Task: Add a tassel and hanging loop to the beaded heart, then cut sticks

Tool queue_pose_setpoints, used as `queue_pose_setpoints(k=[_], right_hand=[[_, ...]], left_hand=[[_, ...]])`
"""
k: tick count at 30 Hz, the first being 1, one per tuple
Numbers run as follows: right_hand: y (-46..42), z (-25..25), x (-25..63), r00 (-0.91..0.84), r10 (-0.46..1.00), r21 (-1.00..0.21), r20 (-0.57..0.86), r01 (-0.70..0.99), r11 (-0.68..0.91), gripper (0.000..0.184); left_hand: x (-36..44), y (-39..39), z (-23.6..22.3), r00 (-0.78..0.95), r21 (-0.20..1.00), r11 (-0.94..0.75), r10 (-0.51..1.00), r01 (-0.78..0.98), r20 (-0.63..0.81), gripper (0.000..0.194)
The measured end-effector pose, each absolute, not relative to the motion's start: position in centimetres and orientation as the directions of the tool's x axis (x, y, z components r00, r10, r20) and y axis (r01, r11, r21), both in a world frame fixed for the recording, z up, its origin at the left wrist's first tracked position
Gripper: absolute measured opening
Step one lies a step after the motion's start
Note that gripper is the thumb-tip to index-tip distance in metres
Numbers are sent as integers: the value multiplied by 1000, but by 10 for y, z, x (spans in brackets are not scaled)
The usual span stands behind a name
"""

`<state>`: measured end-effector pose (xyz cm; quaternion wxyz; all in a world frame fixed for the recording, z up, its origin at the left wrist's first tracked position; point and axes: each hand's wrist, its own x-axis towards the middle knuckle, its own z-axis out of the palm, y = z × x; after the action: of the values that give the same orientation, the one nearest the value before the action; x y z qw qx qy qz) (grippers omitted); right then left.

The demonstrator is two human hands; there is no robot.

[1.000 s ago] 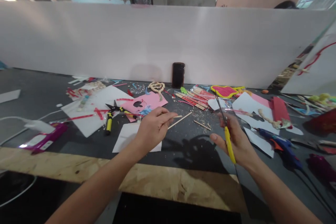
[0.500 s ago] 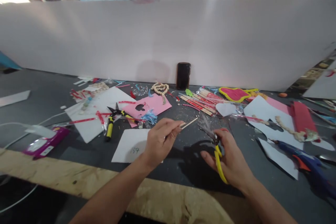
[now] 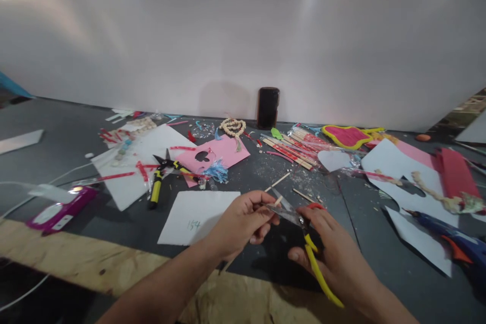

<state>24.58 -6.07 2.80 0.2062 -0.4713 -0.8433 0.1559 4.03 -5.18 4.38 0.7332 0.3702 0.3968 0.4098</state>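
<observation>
My left hand (image 3: 245,223) is closed in a pinch around a thin wooden stick (image 3: 278,201). Its pale tip sticks out past the fingers, and a length shows below the hand. In my right hand (image 3: 330,243) is a pair of scissors (image 3: 313,255) with a long yellow handle and a bit of red-orange on the other. The parted blades lie around the stick's tip, close to the left fingertips; whether they touch it I cannot tell. Beyond the hands, a second thin stick (image 3: 279,180) and a short stick piece (image 3: 302,195) lie on the dark table.
Left of my hands lie a white card (image 3: 186,217), yellow-black pliers (image 3: 155,190) and a purple device (image 3: 63,210) with cables. A phone (image 3: 268,107) leans on the white partition. Packed chopsticks (image 3: 290,152), cut papers (image 3: 395,162) and a blue glue gun (image 3: 451,235) are to the right.
My hands have come together. The left moved down and right, and the stick's tip is now between the scissor blades. The short stick piece has come into sight beyond the scissors.
</observation>
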Motion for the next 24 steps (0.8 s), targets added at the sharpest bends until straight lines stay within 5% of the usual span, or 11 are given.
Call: queue_pose_setpoints(k=[13, 24], right_hand=[[-69, 32, 246, -540, 834, -525, 115, 679, 512, 58], [-76, 21, 235, -499, 844, -433, 196, 728, 531, 45]], left_hand=[[40, -54, 38, 481, 794, 546, 790, -267, -381, 26], [37, -55, 41, 478, 826, 529, 787, -197, -390, 25]])
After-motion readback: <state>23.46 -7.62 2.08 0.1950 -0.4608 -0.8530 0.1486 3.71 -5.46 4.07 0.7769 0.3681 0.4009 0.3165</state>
